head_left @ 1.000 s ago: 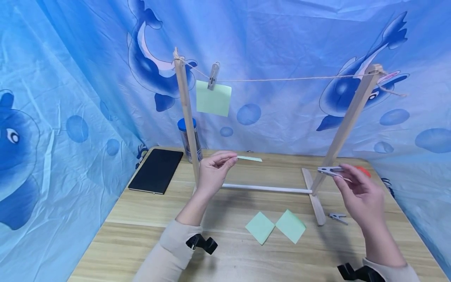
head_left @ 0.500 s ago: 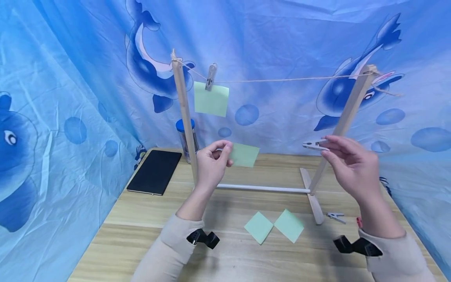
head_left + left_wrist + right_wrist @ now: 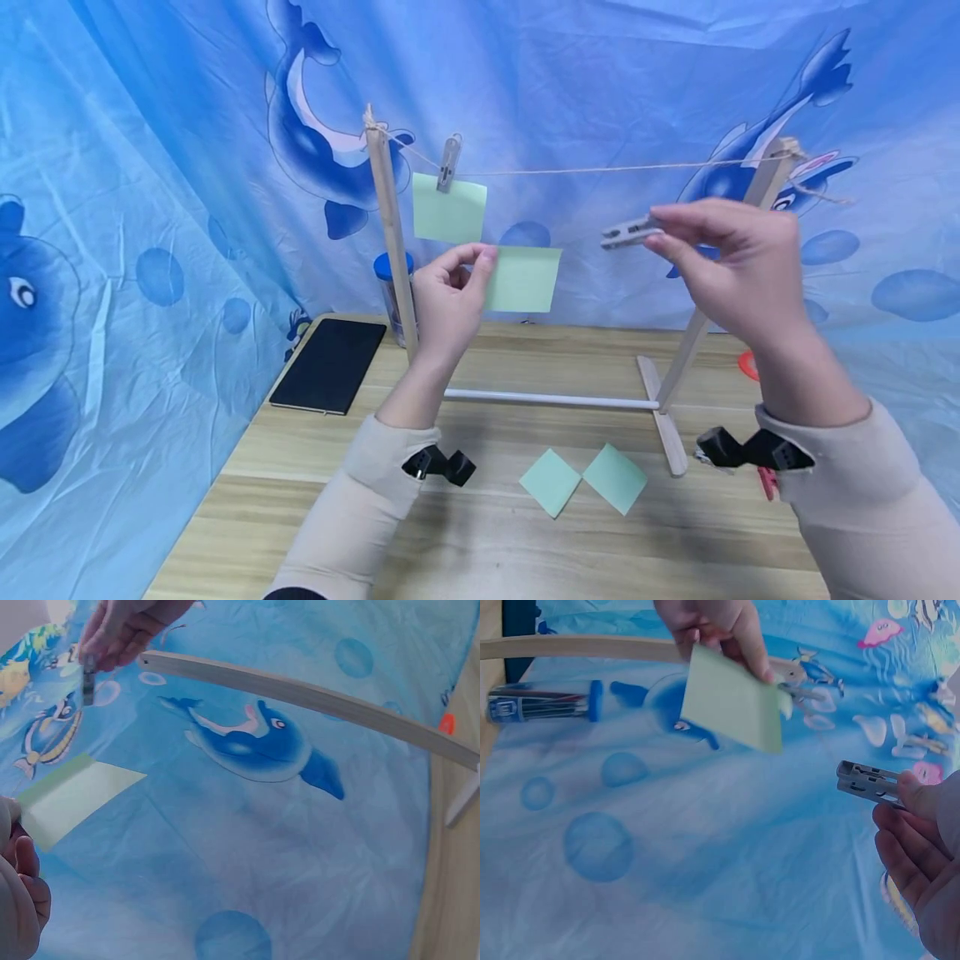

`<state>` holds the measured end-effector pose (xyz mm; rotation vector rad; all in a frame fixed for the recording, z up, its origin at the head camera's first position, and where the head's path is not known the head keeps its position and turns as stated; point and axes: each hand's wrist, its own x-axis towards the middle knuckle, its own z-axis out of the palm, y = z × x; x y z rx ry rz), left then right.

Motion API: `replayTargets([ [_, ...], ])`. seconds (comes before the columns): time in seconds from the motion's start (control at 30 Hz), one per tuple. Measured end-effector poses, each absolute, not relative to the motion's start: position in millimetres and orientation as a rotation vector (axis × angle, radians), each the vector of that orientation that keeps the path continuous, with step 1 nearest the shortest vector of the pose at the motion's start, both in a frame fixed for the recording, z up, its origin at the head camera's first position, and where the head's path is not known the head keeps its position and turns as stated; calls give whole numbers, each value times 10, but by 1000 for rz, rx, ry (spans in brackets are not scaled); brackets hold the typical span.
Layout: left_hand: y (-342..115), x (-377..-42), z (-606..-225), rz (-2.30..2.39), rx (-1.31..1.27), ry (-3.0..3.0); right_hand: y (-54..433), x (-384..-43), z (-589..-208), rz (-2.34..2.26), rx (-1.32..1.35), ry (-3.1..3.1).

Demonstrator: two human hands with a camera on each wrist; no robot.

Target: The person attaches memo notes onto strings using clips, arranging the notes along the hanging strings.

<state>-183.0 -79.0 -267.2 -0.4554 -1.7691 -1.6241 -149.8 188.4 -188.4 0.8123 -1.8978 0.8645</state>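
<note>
Wooden posts [image 3: 390,217] hold up a string [image 3: 585,171] — one clipped note [image 3: 450,215] hangs near its left end. Two green squares [image 3: 550,482] lie on the table [image 3: 525,558]. Your left hand [image 3: 450,304] pinches another note [image 3: 527,279] below the string; your right hand [image 3: 750,267] grips a grey clip [image 3: 626,233], apart from that note. One post partly blocks a jar [image 3: 595,700] of thin sticks [image 3: 551,706].

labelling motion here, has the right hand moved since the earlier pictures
Yes: in the head view, the right hand has risen closer to the string.
</note>
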Motion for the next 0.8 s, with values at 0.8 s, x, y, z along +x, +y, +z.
replayTargets([
  [0.8, -753, -2047, -2368, -1662, -362, -1780, 1365, -1838, -1028, 655, 903, -2106],
])
